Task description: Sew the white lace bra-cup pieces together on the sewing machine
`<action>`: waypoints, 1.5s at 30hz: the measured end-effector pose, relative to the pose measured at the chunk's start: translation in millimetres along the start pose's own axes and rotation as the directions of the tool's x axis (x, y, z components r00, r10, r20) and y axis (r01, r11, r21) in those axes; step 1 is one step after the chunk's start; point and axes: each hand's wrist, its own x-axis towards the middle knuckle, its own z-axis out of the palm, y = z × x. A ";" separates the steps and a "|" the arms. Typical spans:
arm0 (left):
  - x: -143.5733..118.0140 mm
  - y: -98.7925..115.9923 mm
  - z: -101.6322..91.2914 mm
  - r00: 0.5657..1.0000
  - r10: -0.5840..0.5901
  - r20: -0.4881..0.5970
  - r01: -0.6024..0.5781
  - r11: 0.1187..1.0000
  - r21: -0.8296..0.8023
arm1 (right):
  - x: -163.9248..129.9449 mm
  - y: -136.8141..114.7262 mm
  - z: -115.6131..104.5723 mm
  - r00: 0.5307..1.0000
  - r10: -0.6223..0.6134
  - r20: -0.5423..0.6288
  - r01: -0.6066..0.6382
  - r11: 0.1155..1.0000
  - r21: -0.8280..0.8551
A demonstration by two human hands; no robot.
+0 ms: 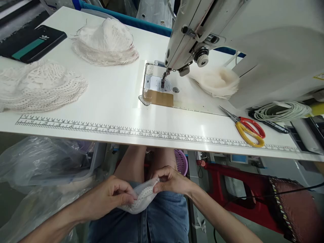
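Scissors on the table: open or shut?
Shut. The scissors lie flat on the table beside the sewing machine, blades together in one point, red and yellow handles side by side.

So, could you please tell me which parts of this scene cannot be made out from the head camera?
- Lace piece: its ends are covered by the left hand and right hand.
- Needle: too small, behind the sewing machine head.
- Phone: cut by the left edge.
- Pale fabric stack: its back is hidden by the machine.

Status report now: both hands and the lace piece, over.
Left hand and right hand both pinch lace piece over lap, below table edge. Nothing between them.
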 end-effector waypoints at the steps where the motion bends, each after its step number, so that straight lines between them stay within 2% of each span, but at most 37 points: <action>1: -0.3 -0.2 -0.5 1.000 0.010 0.006 -0.010 1.000 0.004 | 0.0 -0.1 0.2 1.000 0.002 -0.001 -0.002 1.000 -0.002; 8: -1.1 -2.9 -5.0 1.000 0.017 0.001 -0.017 1.000 0.003 | -0.6 -4.2 7.1 1.000 0.003 -0.015 -0.003 1.000 -0.005; 13: -1.9 0.7 -5.9 0.997 0.046 0.067 -0.045 0.999 -0.027 | -1.0 -5.2 10.0 1.000 -0.003 -0.010 0.003 1.000 -0.027; 17: -2.7 2.1 -7.0 0.997 0.029 0.078 -0.022 0.995 -0.098 | -1.2 -4.5 10.0 1.000 -0.007 -0.020 0.007 1.000 -0.030; 22: -0.9 -0.5 -7.1 0.995 0.038 0.095 -0.027 0.993 -0.114 | -0.7 -4.2 11.0 0.999 -0.020 -0.031 0.019 0.999 -0.034; 30: -3.6 -6.1 -11.4 0.991 0.000 0.137 0.003 1.000 -0.028 | -0.1 -0.4 5.0 0.999 -0.016 -0.047 0.017 1.000 0.014; 35: -7.8 -12.7 -15.9 0.993 -0.004 0.119 0.006 1.000 -0.011 | 1.5 5.3 -2.2 0.997 -0.003 -0.082 0.006 0.999 0.041; 45: -8.7 -12.3 -20.2 0.994 0.074 0.075 -0.074 0.997 -0.007 | 1.8 12.8 -4.3 0.995 0.016 -0.095 -0.011 0.999 0.048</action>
